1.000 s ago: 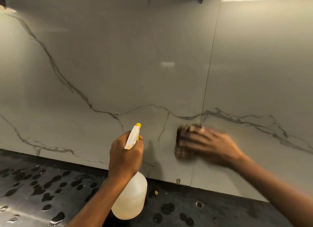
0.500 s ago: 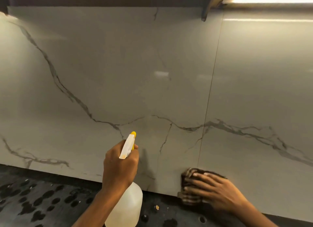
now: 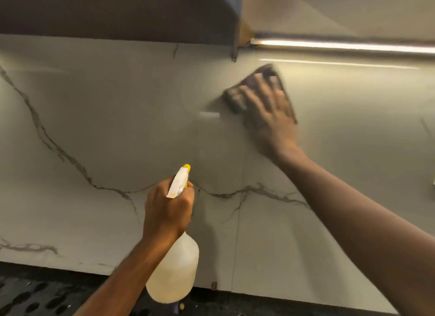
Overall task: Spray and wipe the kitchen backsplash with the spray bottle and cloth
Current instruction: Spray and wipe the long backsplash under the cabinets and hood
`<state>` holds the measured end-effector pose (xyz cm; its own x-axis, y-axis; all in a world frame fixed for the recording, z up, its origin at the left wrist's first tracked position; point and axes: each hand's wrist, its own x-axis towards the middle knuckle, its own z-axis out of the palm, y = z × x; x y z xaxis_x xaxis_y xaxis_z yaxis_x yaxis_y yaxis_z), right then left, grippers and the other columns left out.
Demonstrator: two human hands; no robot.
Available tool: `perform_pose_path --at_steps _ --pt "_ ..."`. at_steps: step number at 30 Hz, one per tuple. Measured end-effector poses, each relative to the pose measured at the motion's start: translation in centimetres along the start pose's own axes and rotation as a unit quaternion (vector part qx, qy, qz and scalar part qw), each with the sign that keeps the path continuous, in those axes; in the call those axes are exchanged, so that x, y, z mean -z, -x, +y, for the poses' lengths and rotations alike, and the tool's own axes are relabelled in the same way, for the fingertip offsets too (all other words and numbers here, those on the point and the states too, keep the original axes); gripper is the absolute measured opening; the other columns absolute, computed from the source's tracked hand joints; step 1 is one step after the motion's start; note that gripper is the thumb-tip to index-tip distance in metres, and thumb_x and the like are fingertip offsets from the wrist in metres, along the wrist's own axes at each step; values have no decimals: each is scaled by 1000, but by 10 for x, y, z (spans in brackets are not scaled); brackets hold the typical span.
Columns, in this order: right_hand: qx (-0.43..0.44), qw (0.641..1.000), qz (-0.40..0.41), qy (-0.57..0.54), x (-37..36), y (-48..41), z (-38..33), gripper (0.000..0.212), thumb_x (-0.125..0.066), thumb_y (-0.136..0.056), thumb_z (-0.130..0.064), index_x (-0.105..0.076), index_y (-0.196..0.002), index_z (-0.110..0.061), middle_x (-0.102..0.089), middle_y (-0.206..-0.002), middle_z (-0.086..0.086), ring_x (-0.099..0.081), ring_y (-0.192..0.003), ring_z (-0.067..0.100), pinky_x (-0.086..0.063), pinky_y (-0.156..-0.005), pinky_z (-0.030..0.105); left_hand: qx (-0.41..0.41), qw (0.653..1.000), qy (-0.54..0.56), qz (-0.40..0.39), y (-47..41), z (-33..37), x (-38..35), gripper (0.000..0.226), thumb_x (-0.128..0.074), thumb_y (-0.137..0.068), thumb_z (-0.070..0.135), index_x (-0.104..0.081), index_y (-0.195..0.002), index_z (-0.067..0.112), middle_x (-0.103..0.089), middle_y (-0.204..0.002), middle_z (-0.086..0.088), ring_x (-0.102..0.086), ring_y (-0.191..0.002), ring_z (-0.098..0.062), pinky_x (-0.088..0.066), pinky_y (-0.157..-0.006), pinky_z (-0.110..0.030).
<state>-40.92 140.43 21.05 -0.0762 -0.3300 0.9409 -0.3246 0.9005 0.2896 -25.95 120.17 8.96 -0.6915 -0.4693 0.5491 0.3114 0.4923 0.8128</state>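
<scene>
Your right hand [image 3: 268,110] presses flat the dark cloth [image 3: 237,96] on the glossy veined backsplash [image 3: 106,117]; below it, your left hand [image 3: 167,209] grips the translucent spray bottle [image 3: 175,273].

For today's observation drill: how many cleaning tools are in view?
2. The spray bottle, gripped by the left hand, low centre; the cloth, pressed against the backsplash by the right hand, upper right.

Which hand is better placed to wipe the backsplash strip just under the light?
Probably the right hand: it presses the cloth flat on the backsplash, close below the light. The left hand is lower and grips the spray bottle.
</scene>
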Motion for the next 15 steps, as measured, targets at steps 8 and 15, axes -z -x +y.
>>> perform_pose_path --at_steps 8,15 --pt "2 999 42 12 30 14 141 54 -58 -98 -31 -46 -149 -18 -39 -158 14 -29 -150 37 -18 -125 47 11 999 39 -32 17 30 -28 39 -45 -70 32 -64 -82 1 -67 -78 -24 -60 -38 -27 -56 -56 -45" --pt "-342 929 140 -5 63 40 165 60 -29 -104 -52 -32 -157 -24 -22 -167 7 -15 -155 30 -9 -126 34 18 999 32 -35 31 23 -31 39 -45 -71 33 -65 -80 1 -68 -74 -19 -59 -34 -21 -54 -54 -43"
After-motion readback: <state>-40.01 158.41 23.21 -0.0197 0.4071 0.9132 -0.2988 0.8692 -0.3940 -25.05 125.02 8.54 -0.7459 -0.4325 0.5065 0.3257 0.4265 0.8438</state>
